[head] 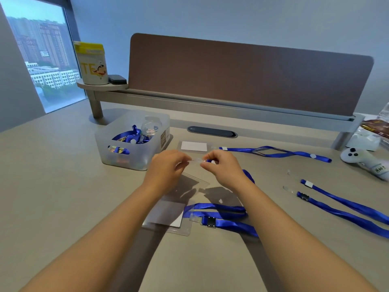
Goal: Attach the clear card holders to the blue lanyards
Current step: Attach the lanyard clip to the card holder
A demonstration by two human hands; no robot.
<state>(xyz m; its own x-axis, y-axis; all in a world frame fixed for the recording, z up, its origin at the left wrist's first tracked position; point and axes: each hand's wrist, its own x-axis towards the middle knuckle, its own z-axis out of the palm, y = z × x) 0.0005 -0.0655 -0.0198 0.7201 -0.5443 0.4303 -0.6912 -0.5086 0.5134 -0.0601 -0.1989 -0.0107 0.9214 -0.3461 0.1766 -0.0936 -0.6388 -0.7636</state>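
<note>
My left hand pinches the top edge of a clear card holder that hangs tilted above the desk. My right hand pinches the clear strap end of a blue lanyard right against that edge; the lanyard runs under my right wrist. A second holder with a white card lies flat below my hands, next to a folded blue lanyard with a black clip. Further back lies another card holder joined to a blue lanyard.
A translucent bin holding blue lanyards and clear parts stands at the left. Two loose blue lanyards with clear straps lie at the right. A white plush toy and packets sit at the far right. A brown partition closes the back.
</note>
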